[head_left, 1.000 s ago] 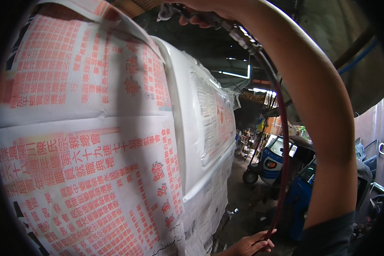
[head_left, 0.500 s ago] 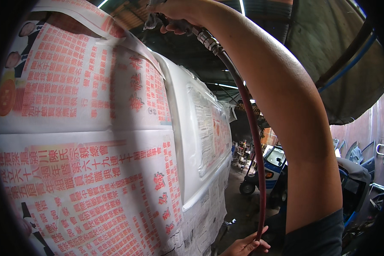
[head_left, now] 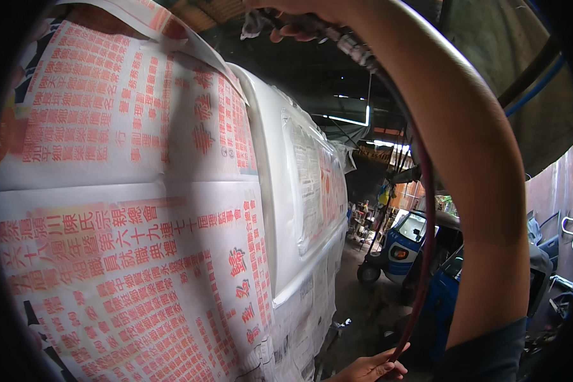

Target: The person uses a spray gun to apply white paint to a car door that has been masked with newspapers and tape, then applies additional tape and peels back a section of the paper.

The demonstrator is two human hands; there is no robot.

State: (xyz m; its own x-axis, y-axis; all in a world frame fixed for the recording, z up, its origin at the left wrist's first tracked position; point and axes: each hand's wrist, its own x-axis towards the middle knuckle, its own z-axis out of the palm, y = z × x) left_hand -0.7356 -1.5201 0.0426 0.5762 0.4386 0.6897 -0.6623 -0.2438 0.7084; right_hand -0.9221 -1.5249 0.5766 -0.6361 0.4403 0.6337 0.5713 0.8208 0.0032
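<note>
Raised high at the top, my right hand (head_left: 302, 9) is closed round a spray gun (head_left: 323, 28); its upper part is cut off by the picture's edge. From the gun's metal fitting a dark red air hose (head_left: 426, 210) hangs in a curve along my right forearm. Low in the picture, my left hand (head_left: 370, 368) pinches this hose between thumb and fingers. To the left stands a white vehicle body panel (head_left: 268, 191), glossy along its edge. Printed newspaper sheets (head_left: 118, 210) cover the near side, and more paper and clear film cover a window-like area (head_left: 312, 191).
Beyond the panel, a blue and white three-wheeled vehicle (head_left: 398, 251) is parked on the dark floor (head_left: 356, 299). A dark cover (head_left: 554, 114) hangs at upper right beside a blue hose or cable (head_left: 535, 89). Metal parts (head_left: 566, 232) lean against the right wall.
My right hand and the spray gun have shifted right and slightly up in the picture. The hose now bows farther right. My left hand still grips it, a little lower right.
</note>
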